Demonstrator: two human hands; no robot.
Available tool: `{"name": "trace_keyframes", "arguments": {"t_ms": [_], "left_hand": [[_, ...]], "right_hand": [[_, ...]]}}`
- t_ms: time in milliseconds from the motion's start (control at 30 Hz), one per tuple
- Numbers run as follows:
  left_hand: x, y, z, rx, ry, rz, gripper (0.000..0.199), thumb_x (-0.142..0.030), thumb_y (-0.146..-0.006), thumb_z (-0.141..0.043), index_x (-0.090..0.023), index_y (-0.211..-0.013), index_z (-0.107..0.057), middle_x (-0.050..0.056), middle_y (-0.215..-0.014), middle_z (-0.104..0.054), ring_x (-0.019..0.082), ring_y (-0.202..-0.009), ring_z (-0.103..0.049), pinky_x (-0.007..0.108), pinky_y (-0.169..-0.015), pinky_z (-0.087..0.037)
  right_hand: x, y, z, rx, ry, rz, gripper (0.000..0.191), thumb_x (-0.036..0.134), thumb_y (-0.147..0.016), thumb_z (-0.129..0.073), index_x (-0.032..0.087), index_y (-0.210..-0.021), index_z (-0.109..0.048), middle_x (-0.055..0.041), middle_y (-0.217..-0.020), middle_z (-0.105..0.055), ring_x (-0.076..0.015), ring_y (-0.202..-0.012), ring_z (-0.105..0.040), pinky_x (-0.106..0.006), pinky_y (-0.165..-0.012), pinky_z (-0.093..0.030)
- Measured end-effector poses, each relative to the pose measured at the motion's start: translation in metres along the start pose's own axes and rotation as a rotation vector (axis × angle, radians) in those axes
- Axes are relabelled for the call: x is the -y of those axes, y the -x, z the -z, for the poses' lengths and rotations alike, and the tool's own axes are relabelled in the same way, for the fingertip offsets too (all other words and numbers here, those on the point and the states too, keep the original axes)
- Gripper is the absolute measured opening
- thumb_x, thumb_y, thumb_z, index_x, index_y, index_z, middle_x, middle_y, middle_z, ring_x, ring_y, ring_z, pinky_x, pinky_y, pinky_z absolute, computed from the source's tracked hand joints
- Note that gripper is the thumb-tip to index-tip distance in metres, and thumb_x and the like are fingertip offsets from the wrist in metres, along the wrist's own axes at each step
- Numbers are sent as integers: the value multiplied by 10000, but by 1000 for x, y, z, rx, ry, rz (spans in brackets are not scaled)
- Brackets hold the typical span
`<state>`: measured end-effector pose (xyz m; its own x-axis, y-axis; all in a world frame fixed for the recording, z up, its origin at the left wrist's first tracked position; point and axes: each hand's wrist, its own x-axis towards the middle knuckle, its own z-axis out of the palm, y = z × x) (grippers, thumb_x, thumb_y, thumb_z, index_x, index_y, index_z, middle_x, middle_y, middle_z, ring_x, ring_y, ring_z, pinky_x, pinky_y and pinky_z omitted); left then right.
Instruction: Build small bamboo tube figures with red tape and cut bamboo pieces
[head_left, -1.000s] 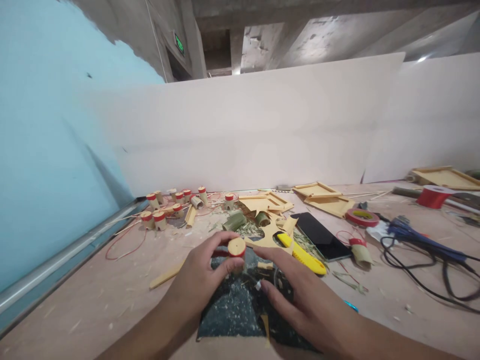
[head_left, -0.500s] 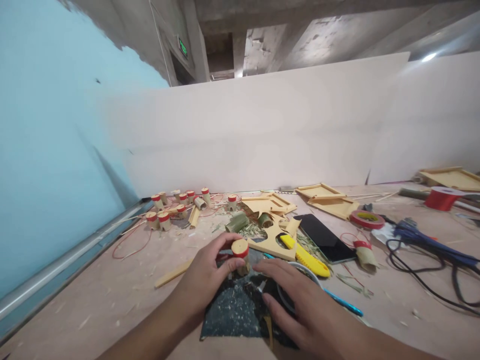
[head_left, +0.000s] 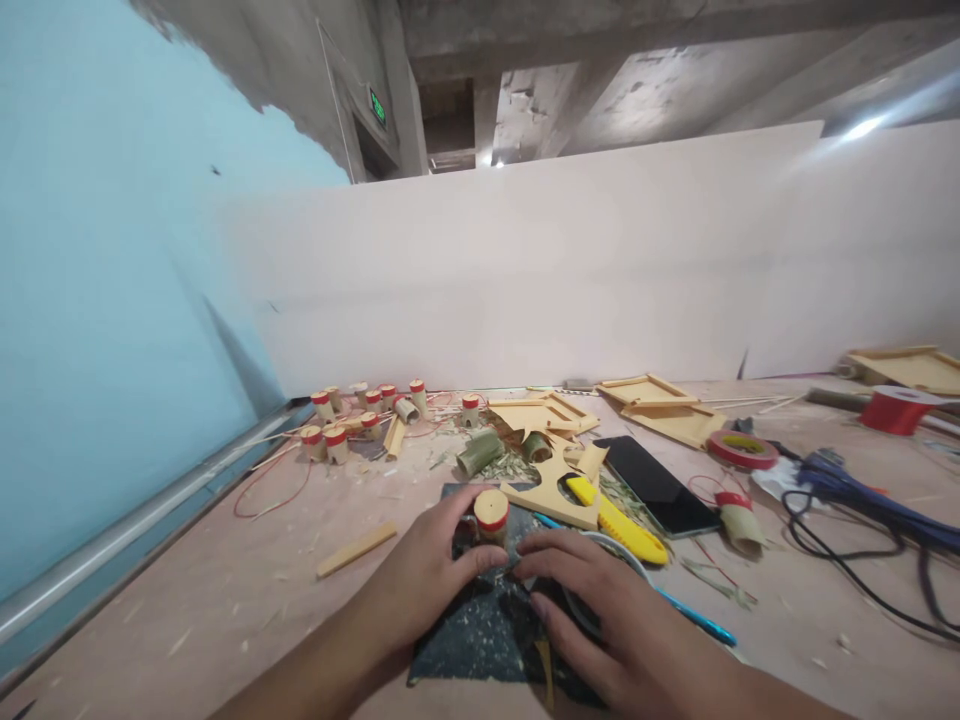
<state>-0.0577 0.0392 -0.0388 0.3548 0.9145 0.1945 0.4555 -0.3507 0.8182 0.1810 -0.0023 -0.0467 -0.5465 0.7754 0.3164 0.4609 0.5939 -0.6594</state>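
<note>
My left hand (head_left: 442, 565) is closed around a short bamboo tube (head_left: 491, 512) with a red band and a pale wooden disc on its top. The tube stands upright over a dark speckled board (head_left: 465, 640); the fingers hide much of its side. Just right of it, my right hand (head_left: 592, 600) is curled, thumb and fingertips bent toward the tube's base. Something small and dark lies between those fingertips, too hidden to name. Behind the right hand shows the rim of a round white-edged thing (head_left: 622, 552), mostly covered.
A yellow utility knife (head_left: 619, 520), a blue pen (head_left: 697, 615) and a black phone (head_left: 660, 485) lie to the right. A cut-out wooden sheet (head_left: 555, 490) lies beyond the board. Several red-banded bamboo tubes (head_left: 335, 444) stand back left. A wood strip (head_left: 356, 550) lies left.
The whole view has shifted slightly, with everything a little lower and farther right. My left hand still holds the tube, and my right hand's fingertips stay close beside it.
</note>
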Motion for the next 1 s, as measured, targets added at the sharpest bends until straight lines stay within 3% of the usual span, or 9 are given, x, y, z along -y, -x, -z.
{"name": "trace_keyframes", "arguments": {"t_ms": [100,367,500,667,867,1000], "left_hand": [[-3,2,0,4,-17,-8,511,-390,-950,-810,-259,-1431,-699,104,-1388,-770,344,-1257,-695,425,-1101,-501],[-7,6,-2,-16,-20,-45,516,-491,-1003,-750,-297,-1462,-617,88,-1469,-720,318,-1328,-666,377,-1110,-492],[-5,7,-2,-2,-42,-41,482,-464,-1014,-736,-291,-1446,-611,95,-1480,-701,325,-1324,-654,394,-1119,-475],[-3,9,-4,54,-66,-65,368,-383,-1008,-734,-295,-1355,-648,56,-1330,-747,298,-1221,-680,363,-1064,-495],[-3,9,-5,53,-77,-90,435,-386,-1044,-670,-312,-1461,-571,67,-1497,-658,300,-1374,-603,380,-1173,-439],[-4,9,-5,46,-87,-97,441,-322,-1021,-673,-323,-1451,-578,60,-1491,-659,298,-1376,-602,402,-1195,-427]], "right_hand": [[0,0,-1,-4,-19,11,271,158,-1005,-561,218,-1176,-763,-147,-1325,-749,-290,-1259,-716,-447,-1119,-581],[0,0,-3,-4,-34,77,272,112,-981,-552,195,-1120,-771,-130,-1219,-781,-251,-1170,-734,-364,-1048,-599],[0,0,-1,-10,-27,98,267,101,-969,-560,188,-1104,-773,-117,-1191,-787,-238,-1141,-737,-336,-1019,-602],[0,0,0,15,-19,121,285,82,-951,-564,169,-1110,-784,-121,-1188,-802,-235,-1129,-747,-321,-1015,-598],[-2,0,-3,46,-19,104,275,88,-959,-542,162,-1084,-775,-119,-1127,-796,-236,-1062,-743,-319,-963,-595],[-4,1,-3,49,-29,113,249,98,-972,-534,182,-1058,-751,-99,-1071,-786,-232,-1006,-727,-324,-926,-583]]}}
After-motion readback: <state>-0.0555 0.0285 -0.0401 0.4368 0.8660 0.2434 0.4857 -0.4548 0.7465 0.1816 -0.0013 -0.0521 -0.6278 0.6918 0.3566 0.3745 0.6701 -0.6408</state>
